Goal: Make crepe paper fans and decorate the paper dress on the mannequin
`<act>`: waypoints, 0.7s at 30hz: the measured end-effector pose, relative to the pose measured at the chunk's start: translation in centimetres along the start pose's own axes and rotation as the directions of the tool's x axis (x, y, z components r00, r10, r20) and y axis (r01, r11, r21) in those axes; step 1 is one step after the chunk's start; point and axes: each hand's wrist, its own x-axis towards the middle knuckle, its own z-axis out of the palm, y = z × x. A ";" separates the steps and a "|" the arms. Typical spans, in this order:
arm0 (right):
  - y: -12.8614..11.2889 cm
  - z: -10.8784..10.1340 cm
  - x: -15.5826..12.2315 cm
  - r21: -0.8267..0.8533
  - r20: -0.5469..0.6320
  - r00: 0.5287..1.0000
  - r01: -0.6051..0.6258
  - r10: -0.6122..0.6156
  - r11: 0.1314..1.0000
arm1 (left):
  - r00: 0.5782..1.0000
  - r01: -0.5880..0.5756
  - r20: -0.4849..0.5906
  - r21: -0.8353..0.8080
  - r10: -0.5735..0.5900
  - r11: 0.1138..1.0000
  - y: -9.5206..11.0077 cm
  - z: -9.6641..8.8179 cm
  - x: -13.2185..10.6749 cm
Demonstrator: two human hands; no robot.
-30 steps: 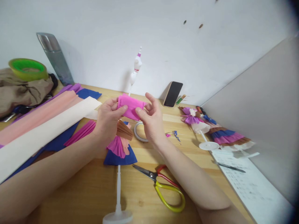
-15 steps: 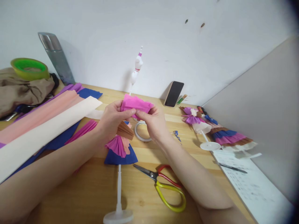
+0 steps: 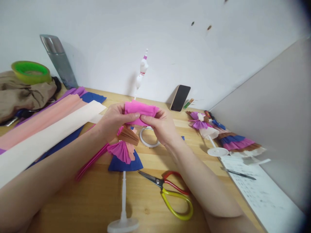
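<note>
Between my two hands a piece of pink crepe paper [image 3: 141, 110] is stretched over the middle of the table. My left hand [image 3: 117, 117] pinches its left part, thumb on top. On the other side my right hand [image 3: 162, 124] grips the right part, and the two thumbs almost meet at the paper's middle. Just below lies a small doll dress form [image 3: 125, 166] with a blue skirt, pleated magenta and brown paper on it, and a white stand. A roll of white tape [image 3: 142, 140] lies partly behind my right hand.
Scissors [image 3: 159, 183] with red and yellow handles lie below my right forearm. Long crepe strips [image 3: 48, 139] cover the left. A white mannequin [image 3: 143, 68] stands behind; a phone [image 3: 180, 98] leans on the wall. Dressed figures [image 3: 200, 121] and a printed sheet [image 3: 259, 194] are at right.
The pink crepe paper has been shifted slightly and its lower flap shows more below my thumbs. A magenta strip near my left forearm now lies narrower and further right.
</note>
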 end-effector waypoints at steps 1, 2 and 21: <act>-0.1 0.0 0.0 0.013 -0.006 1.000 0.001 -0.001 1.000 | 1.000 -0.002 -0.012 0.007 0.002 1.000 0.0 -0.1 0.0; -0.1 -0.1 0.1 0.024 -0.013 1.000 0.001 -0.001 1.000 | 1.000 -0.007 -0.025 0.018 0.007 1.000 0.0 -0.2 0.1; -0.3 -0.4 0.2 -0.070 -0.072 0.994 0.083 -0.088 0.994 | 0.990 -0.066 -0.105 0.236 0.093 0.970 0.3 0.0 0.1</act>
